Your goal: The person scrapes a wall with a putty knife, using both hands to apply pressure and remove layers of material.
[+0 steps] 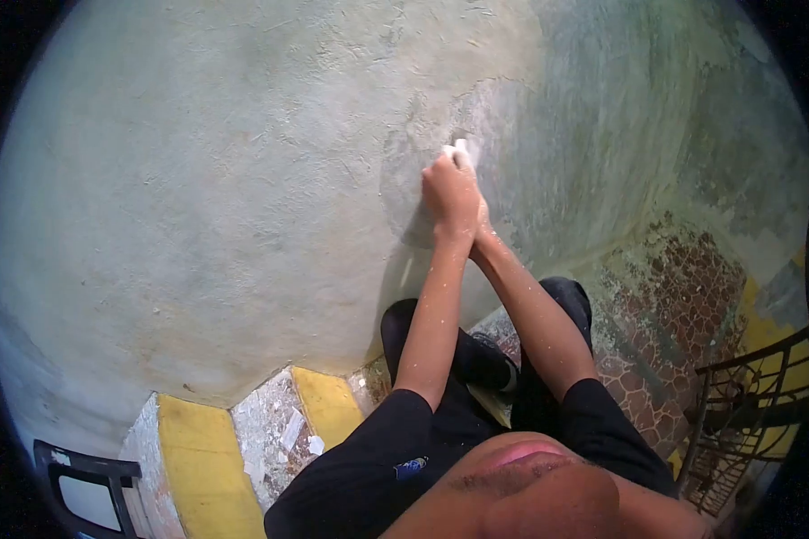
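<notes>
My left hand (451, 193) is closed and pressed up to a rough grey-green wall (216, 180). Behind it, overlapping at the wrist, my right hand (484, 216) is mostly hidden. White shows at the fingertips, where both hands come together; whether it is dust or part of a held thing I cannot make out. Around the hands lies a darker, bare-looking patch of the wall (409, 198). White specks dot both forearms.
Yellow-edged steps (198, 449) with white flakes (292, 429) run along the lower left. At right are a debris-strewn patterned tile floor (638, 395) and a dark metal railing (755, 404). A black-framed object (90, 490) stands in the lower left corner.
</notes>
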`<action>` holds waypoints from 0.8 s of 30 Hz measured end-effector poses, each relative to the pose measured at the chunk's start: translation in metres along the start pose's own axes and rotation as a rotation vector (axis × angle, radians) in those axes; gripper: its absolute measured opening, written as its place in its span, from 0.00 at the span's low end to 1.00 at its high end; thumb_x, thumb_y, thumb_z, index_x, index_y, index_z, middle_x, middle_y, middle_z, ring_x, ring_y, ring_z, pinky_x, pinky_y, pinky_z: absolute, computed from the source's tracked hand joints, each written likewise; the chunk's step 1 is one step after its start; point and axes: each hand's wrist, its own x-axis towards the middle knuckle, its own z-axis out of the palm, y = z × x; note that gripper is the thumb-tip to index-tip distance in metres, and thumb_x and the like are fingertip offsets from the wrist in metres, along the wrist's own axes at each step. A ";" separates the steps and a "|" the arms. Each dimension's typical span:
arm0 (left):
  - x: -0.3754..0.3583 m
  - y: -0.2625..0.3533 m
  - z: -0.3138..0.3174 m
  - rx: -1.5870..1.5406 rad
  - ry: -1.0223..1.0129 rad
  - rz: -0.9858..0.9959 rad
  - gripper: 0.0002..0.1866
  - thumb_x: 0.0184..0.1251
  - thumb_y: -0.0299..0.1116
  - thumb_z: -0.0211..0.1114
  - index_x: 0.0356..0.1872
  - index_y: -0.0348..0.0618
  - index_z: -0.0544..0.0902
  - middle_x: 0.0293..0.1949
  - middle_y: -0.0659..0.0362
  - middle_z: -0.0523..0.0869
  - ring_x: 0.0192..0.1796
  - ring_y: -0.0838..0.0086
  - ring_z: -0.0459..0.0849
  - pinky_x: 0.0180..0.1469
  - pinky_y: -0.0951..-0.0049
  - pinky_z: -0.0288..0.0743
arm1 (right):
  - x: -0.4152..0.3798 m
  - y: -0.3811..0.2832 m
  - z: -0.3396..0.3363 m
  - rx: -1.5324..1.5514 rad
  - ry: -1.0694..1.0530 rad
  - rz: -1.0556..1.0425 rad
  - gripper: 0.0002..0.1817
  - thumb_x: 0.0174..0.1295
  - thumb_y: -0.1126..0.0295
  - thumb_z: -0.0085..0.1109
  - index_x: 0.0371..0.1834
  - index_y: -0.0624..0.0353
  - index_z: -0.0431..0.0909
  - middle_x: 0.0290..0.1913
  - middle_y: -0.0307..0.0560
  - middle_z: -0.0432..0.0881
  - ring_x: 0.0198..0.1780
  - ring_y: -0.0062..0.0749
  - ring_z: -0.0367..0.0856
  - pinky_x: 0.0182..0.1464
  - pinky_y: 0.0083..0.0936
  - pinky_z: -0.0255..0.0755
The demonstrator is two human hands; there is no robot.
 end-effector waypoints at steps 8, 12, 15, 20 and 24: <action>-0.029 -0.036 -0.028 0.013 0.120 -0.132 0.23 0.80 0.40 0.58 0.29 0.29 0.84 0.28 0.40 0.89 0.35 0.45 0.89 0.39 0.52 0.79 | -0.083 -0.004 0.098 -0.775 0.181 0.248 0.28 0.77 0.47 0.54 0.62 0.63 0.76 0.52 0.44 0.83 0.48 0.27 0.83 0.43 0.29 0.79; -0.037 -0.040 -0.026 -0.055 0.132 -0.130 0.20 0.78 0.36 0.61 0.31 0.26 0.85 0.27 0.41 0.88 0.31 0.49 0.89 0.36 0.56 0.78 | -0.080 -0.008 0.087 -0.762 0.289 0.376 0.34 0.74 0.39 0.55 0.54 0.67 0.80 0.44 0.44 0.85 0.39 0.26 0.84 0.33 0.30 0.78; -0.033 -0.043 -0.020 -0.065 0.178 -0.123 0.18 0.77 0.34 0.63 0.30 0.26 0.85 0.26 0.40 0.88 0.28 0.51 0.88 0.33 0.57 0.77 | -0.072 -0.004 0.075 -0.736 0.269 0.350 0.37 0.72 0.36 0.56 0.52 0.68 0.81 0.42 0.44 0.85 0.36 0.26 0.83 0.30 0.31 0.76; -0.026 -0.036 -0.022 -0.105 0.176 -0.182 0.19 0.77 0.34 0.63 0.28 0.25 0.85 0.25 0.39 0.87 0.26 0.51 0.87 0.32 0.56 0.76 | -0.065 0.000 0.071 -0.749 0.270 0.307 0.36 0.72 0.38 0.58 0.52 0.68 0.82 0.40 0.44 0.85 0.35 0.26 0.83 0.29 0.31 0.76; -0.010 -0.011 -0.027 -0.034 0.167 -0.212 0.22 0.77 0.37 0.63 0.28 0.25 0.84 0.25 0.37 0.86 0.27 0.45 0.85 0.33 0.54 0.75 | -0.061 -0.004 0.084 -0.763 0.207 0.242 0.32 0.72 0.42 0.61 0.52 0.67 0.82 0.40 0.43 0.85 0.36 0.26 0.83 0.31 0.31 0.77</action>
